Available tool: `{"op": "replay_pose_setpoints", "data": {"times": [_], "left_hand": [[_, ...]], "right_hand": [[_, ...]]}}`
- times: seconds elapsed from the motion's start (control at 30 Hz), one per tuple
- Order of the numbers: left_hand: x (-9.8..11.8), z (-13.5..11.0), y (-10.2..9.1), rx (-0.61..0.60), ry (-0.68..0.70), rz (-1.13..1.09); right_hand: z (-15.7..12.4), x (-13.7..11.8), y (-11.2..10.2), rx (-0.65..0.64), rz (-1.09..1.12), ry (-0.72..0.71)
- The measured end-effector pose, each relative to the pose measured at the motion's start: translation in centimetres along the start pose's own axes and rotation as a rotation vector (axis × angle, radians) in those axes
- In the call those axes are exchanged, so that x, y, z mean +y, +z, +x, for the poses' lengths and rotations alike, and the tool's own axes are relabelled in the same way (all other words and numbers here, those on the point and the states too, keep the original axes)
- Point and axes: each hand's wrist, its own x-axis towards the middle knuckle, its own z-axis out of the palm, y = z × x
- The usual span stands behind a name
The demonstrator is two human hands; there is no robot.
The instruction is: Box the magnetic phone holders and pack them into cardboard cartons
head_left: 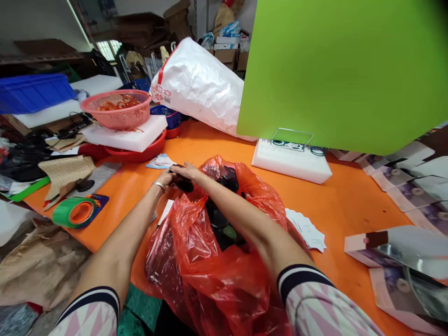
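Observation:
My left hand (pixel 165 178), with a bracelet at its wrist, is closed on a dark, glossy brown-black object (pixel 182 183). My right hand (pixel 190 171) grips the same object from the right, fingers close to the left ones. Its exact kind is blurred and partly covered by the fingers. Both hands are over the far left rim of a red plastic bag (pixel 199 233), which gapes in front of me. Several black items (pixel 227 179) lie inside it, partly hidden under my right forearm.
On the orange table (pixel 135 182) lie green tape (pixel 68 211), a blue-white packet (pixel 160 161) and white cards (pixel 308 228). A pink basket (pixel 121 116) stands at left, a white sack (pixel 199 84) behind. White foam (pixel 292 163) is below a green panel (pixel 343 70); printed boxes (pixel 395 298) line the right.

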Motion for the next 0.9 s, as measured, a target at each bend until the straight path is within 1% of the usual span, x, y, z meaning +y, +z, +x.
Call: {"op": "replay_pose_setpoints", "data": {"times": [0.07, 0.13, 0.2, 0.23, 0.27, 0.3, 0.33, 0.37, 0.4, 0.43, 0.47, 0.53, 0.6, 0.67, 0.73, 0.8, 0.83, 0.9], "left_hand": [[0.4, 0.1, 1.3, 0.011, 0.035, 0.061], [1.9, -0.8, 2.1, 0.070, 0.151, 0.247], [4.0, -3.0, 3.2, 0.123, 0.351, 0.500], [5.0, -4.4, 4.1, 0.101, 0.456, 0.598], [5.9, -6.0, 5.3, 0.018, 0.538, 0.645], [6.5, -7.6, 6.6, -0.131, 0.586, 0.653], [6.8, -9.0, 7.9, -0.317, 0.599, 0.679], [6.7, -10.1, 9.1, -0.476, 0.592, 0.746], [6.3, -10.8, 10.1, -0.579, 0.567, 0.838], [5.6, -11.1, 10.8, -0.616, 0.529, 0.942], [4.8, -11.0, 11.2, -0.593, 0.485, 1.032], [3.3, -9.9, 10.9, -0.476, 0.373, 1.108], [2.2, -8.2, 10.0, -0.392, 0.257, 1.092], [1.8, -6.5, 9.3, -0.344, 0.197, 1.065], [1.5, -5.4, 9.5, -0.377, 0.220, 1.032], [1.2, -4.9, 10.3, -0.444, 0.268, 0.987], [1.0, -4.9, 10.8, -0.457, 0.284, 0.965], [0.6, -5.4, 11.6, -0.416, 0.305, 0.896]], "right_hand": [[-1.2, -0.3, -3.6, 0.065, -0.175, -0.027], [-3.0, -0.3, -7.2, 0.084, -0.367, -0.023], [-5.2, 0.9, -10.0, 0.025, -0.586, 0.026], [-6.2, 1.8, -11.0, -0.024, -0.710, 0.033], [-7.1, 3.0, -11.7, -0.078, -0.832, 0.009], [-7.8, 4.3, -12.2, -0.126, -0.942, -0.039], [-8.3, 5.6, -12.4, -0.161, -1.029, -0.087], [-8.4, 6.8, -12.6, -0.177, -1.089, -0.110], [-8.4, 7.9, -12.7, -0.182, -1.124, -0.092], [-8.1, 8.7, -12.8, -0.184, -1.142, -0.041], [-7.7, 9.3, -13.0, -0.185, -1.155, 0.034], [-6.7, 9.9, -13.6, -0.182, -1.170, 0.172], [-5.7, 10.0, -14.3, -0.180, -1.163, 0.252], [-4.8, 10.1, -14.8, -0.188, -1.141, 0.292], [-4.3, 10.1, -14.8, -0.180, -1.120, 0.259], [-4.1, 10.2, -14.3, -0.138, -1.063, 0.144], [-4.1, 10.3, -13.9, -0.115, -1.019, 0.080], [-4.3, 10.6, -12.7, -0.086, -0.928, -0.009]]}}
